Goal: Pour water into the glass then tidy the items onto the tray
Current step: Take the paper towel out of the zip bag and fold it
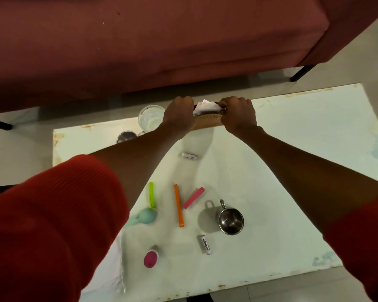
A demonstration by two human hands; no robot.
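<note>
Left hand (179, 115) and right hand (238, 115): each curled round one end of a tan perforated tray (207, 122) holding white paper (205, 107), at the white table's (292, 171) far edge, probably to draw it nearer. Clear ribbed glass (150, 118): just left of the tray, contents unclear. Steel mug (230, 221), orange clip (179, 205), pink clip (193, 198), green clip (152, 195): loose, near side. Open tabletop lay right.

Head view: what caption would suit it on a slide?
Both hands, left and right, grip the tray at the table's far edge.
</note>
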